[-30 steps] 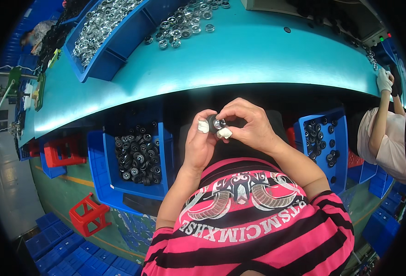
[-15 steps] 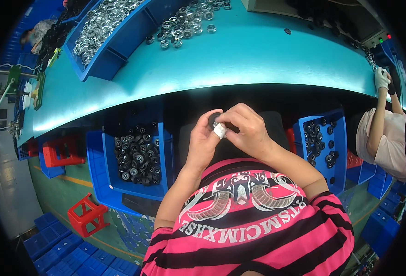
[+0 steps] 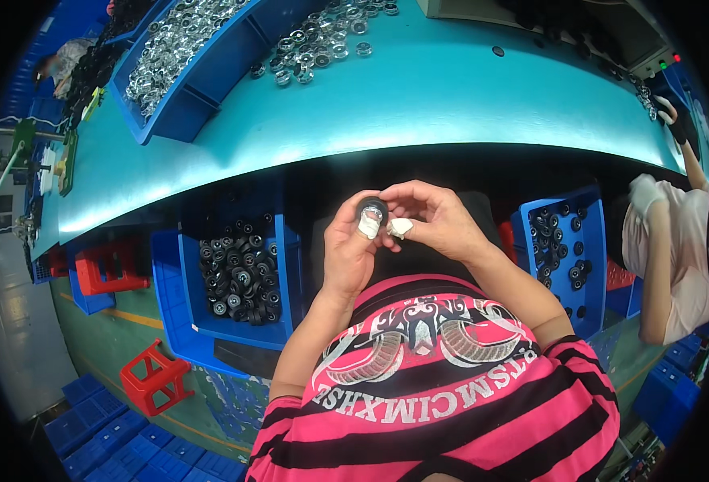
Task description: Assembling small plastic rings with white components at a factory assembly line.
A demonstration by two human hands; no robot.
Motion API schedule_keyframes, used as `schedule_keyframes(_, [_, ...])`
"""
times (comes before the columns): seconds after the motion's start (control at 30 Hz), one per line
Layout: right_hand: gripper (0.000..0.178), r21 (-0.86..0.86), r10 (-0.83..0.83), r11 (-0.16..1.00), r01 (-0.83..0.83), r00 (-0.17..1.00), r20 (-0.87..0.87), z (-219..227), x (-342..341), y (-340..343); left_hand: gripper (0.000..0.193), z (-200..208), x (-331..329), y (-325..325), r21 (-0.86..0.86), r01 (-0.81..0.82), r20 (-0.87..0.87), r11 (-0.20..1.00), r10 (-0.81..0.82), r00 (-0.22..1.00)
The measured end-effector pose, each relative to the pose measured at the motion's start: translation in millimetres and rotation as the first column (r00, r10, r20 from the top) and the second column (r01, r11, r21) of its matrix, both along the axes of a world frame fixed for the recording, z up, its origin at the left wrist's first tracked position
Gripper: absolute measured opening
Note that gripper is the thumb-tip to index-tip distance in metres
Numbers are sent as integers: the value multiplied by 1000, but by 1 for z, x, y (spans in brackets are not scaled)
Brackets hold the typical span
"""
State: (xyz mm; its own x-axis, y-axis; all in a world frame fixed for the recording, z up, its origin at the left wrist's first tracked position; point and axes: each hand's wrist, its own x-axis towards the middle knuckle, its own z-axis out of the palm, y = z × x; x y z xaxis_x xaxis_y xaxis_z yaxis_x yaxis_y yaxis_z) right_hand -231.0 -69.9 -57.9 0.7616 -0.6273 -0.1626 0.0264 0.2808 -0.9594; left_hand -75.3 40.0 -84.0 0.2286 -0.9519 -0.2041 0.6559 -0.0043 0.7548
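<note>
In front of my chest, my left hand (image 3: 346,253) is closed round a small black wheel (image 3: 372,207) with a shiny pale centre. White tape wraps its thumb, which presses on the wheel's face. My right hand (image 3: 441,225) curls in from the right, its index fingertip against the wheel's upper edge. Its thumb, also wrapped in white, stands a little apart from the wheel. The lower fingers of this hand are partly hidden. Below and left of my hands, a blue bin (image 3: 290,277) holds many black wheels (image 3: 240,277). Another blue bin (image 3: 595,265) with black wheels stands to the right.
A teal worktable (image 3: 451,112) curves across ahead. On it stand a long blue bin (image 3: 186,104) of clear wheel parts and a loose pile of clear parts (image 3: 314,44). Red stools (image 3: 155,377) stand at left. A co-worker (image 3: 672,241) with a white glove sits at right.
My right hand's fingers have drawn back slightly from the wheel's face, and its taped thumb now shows. The wheel's shiny centre has turned into view. The co-worker's gloved hand has moved toward their body.
</note>
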Motion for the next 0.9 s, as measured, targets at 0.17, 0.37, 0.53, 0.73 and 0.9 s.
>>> schedule_keyframes(0.17, [37,264,-39,964,30,999,29,-4,1,0,35,4,-4,0,10,-24,16,1000,24,1000])
schedule_keyframes(0.37, [30,301,-86,950,82,996,-1,-16,3,4,33,-1,-9,5,-30,-39,81,999,41,996])
schedule_keyframes(0.53, [22,308,-116,948,81,988,98,-16,6,8,33,7,-15,0,-3,-91,240,996,89,967])
schedule_keyframes(0.73, [19,339,-116,940,40,972,206,-16,9,12,29,6,-18,0,-9,-152,268,988,148,952])
schedule_keyframes(0.9, [20,293,-145,952,89,974,176,-13,12,17,26,-2,-20,1,-35,-196,335,980,196,922])
